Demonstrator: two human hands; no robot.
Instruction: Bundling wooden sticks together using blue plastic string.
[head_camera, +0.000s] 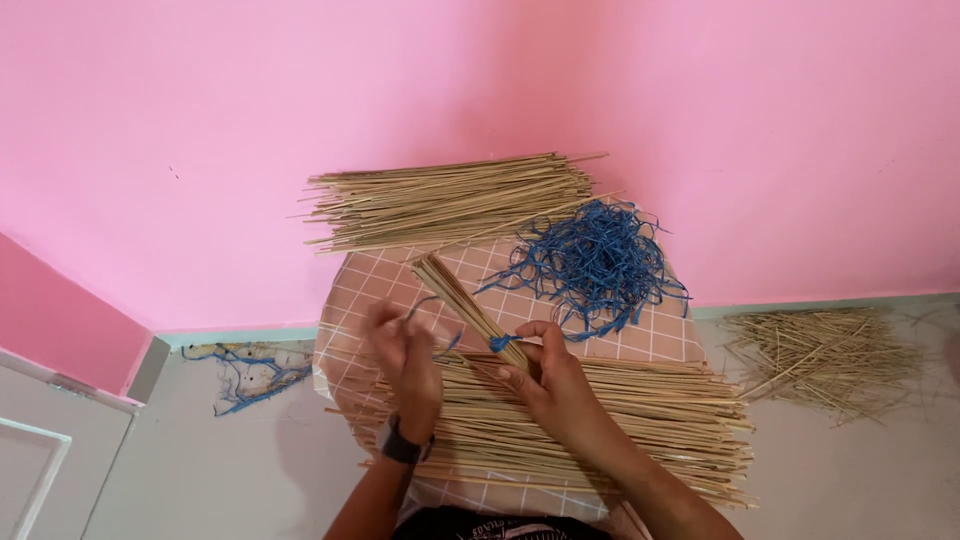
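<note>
Fingers, R hand: closed round a small stick bundle, gripped near its lower end, just by a blue string tie.
Fingers, L hand: blurred; open or closed can't be told. Blue string seems to be pulled from the tie. Dark watch worn on wrist.
Stick bundle: held slanted above table centre, free end aimed up-left.
Table: small, covered w/ pink grid-pattern cloth under clear plastic; set against the wall.
Near edge of table: wide heap of loose sticks laid crosswise, under both hands.
Far edge of table: second stick heap, against the wall.
Far-right part of table: tangle of blue string.
Floor R of table: scattered stick pile.
Floor L of table: blue string scraps.
Wall: plain pink, pale skirting at base.
Far L of table: white door panel seen in part.
</note>
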